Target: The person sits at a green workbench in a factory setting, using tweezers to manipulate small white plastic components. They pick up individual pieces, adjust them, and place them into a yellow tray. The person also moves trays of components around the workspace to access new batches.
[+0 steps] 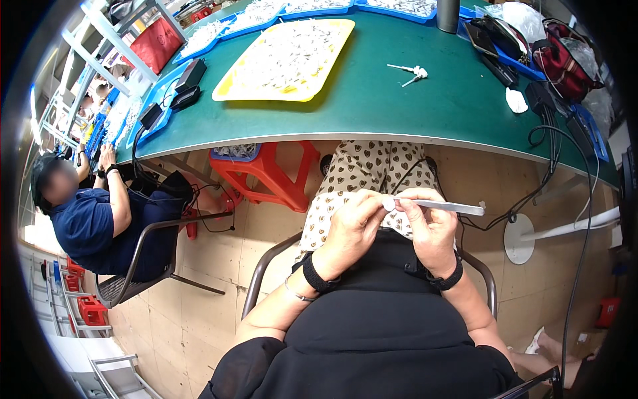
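Observation:
Above my lap, my left hand (352, 226) is closed, pinching a small white piece (389, 203) between thumb and fingertips. My right hand (430, 229) is closed around a slim, flat silver metal tool (452, 207), which points out to the right. Whether it is a blade or a pair of tweezers I cannot tell. Its inner end meets the white piece, and a pale bit shows at its outer tip. Both hands are close together, in front of the table's near edge. On the green table (379, 113) lies a small white branched plastic part (413, 73).
A yellow tray (219, 94) full of small white parts is on the table, with blue trays (392, 11) behind. Bags (571, 63) and cables (548, 143) are at the right. A red stool (282, 183) stands under the table; a seated person (119, 213) works at left.

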The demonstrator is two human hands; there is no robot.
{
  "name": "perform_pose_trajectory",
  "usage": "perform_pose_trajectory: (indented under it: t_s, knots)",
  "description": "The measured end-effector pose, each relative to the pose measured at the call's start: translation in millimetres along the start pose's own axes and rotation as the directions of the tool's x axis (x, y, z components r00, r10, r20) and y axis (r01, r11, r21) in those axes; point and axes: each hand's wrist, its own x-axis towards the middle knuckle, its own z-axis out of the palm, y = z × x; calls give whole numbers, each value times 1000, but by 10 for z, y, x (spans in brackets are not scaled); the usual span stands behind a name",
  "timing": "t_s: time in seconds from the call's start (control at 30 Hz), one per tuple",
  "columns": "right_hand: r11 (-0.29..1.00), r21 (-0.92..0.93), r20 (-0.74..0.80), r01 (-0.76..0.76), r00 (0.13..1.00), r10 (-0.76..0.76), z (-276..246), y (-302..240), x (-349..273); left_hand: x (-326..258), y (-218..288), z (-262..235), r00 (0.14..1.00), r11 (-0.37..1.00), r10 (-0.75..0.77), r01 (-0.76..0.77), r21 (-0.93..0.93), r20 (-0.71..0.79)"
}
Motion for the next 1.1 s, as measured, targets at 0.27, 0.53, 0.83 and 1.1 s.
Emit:
perform_pose_trajectory:
  t_s: [0.27, 0.53, 0.83, 1.1]
  knots:
    - [1000, -20, -1, 15, 1000, -15, -10, -5, 6, 0, 3, 1, 1000, 1000, 1, -1, -17, -1]
    - [989, -116, 60, 92, 995, -86, -50, -31, 41, -33, -36, 20, 1000, 999, -9, 10, -48, 17]
    - [971, -201, 108, 132, 988, -112, -49, -111, 63, -62, -62, 37, 999, 996, -22, 26, -83, 47]
    - [971, -179, 140, 157, 981, -132, -65, -118, 77, -73, -84, 57, 997, 981, -66, 72, -178, 38]
